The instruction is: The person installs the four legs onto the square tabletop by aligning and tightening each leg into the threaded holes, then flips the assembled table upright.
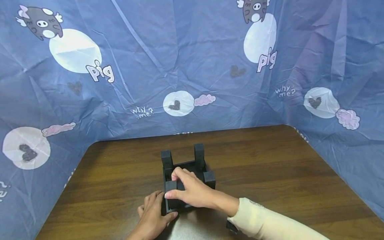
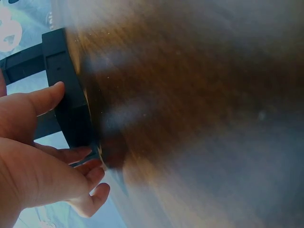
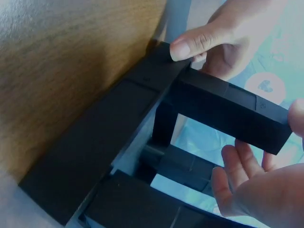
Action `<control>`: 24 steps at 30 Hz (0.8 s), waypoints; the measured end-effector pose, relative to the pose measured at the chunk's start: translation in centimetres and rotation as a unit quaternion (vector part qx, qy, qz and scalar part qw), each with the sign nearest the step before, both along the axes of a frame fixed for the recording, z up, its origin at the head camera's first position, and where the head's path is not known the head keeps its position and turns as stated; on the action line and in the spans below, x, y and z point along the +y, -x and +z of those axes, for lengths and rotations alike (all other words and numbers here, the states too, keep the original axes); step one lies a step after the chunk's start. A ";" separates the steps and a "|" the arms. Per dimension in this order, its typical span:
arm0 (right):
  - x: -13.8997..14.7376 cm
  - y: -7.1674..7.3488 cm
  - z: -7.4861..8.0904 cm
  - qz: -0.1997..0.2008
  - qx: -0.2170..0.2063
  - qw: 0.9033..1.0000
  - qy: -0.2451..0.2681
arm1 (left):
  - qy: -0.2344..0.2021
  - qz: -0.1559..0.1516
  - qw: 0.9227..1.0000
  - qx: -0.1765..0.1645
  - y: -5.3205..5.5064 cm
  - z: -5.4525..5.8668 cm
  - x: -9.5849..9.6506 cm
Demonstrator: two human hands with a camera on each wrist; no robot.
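Note:
A black stool-like frame (image 1: 185, 164) lies upside down on the table, with several square legs standing up from its corners. My right hand (image 1: 193, 191) grips the near-left leg (image 1: 171, 185) near its top, thumb on the near side and fingers behind. At the foot of that same leg, my left hand (image 1: 154, 215) holds the base's corner, its thumb on the front side and its fingers along the left side. In the right wrist view, the gripped leg (image 3: 228, 107) rises from the base panel (image 3: 95, 147), with the left thumb pressed at the corner.
The brown wooden table (image 1: 258, 160) extends around the frame. Blue printed cloth (image 1: 180, 60) hangs behind the table and at both sides. A small dark object (image 1: 231, 226) shows under the right sleeve (image 1: 270, 221).

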State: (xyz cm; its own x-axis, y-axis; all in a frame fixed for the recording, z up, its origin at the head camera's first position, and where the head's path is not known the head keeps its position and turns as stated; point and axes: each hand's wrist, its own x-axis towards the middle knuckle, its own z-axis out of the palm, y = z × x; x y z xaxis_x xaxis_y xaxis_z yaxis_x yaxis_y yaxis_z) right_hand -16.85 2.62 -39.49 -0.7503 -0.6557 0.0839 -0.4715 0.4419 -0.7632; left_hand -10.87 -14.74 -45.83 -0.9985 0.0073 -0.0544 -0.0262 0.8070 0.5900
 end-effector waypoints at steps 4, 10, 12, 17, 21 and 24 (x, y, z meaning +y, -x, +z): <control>-0.1 -0.2 -0.1 0.005 0.002 1.000 0.002 | 0.001 0.001 1.000 0.001 0.0 0.0 0.0; 0.2 -0.2 0.1 0.063 0.032 0.997 0.013 | -0.001 -0.004 1.000 -0.004 0.0 0.1 -0.1; 0.2 -0.2 0.1 0.075 0.040 0.996 0.014 | -0.003 -0.005 1.000 -0.004 0.0 0.1 -0.1; 0.2 -0.4 0.1 0.063 0.050 0.997 0.011 | -0.006 -0.006 1.000 -0.003 0.0 0.1 -0.1; 0.0 -0.4 0.0 0.032 0.071 0.997 0.007 | -0.010 -0.007 1.000 -0.005 -0.1 0.1 -0.2; -0.3 -0.3 -0.1 0.010 0.089 0.996 0.007 | -0.010 -0.005 1.000 -0.002 -0.1 0.1 -0.2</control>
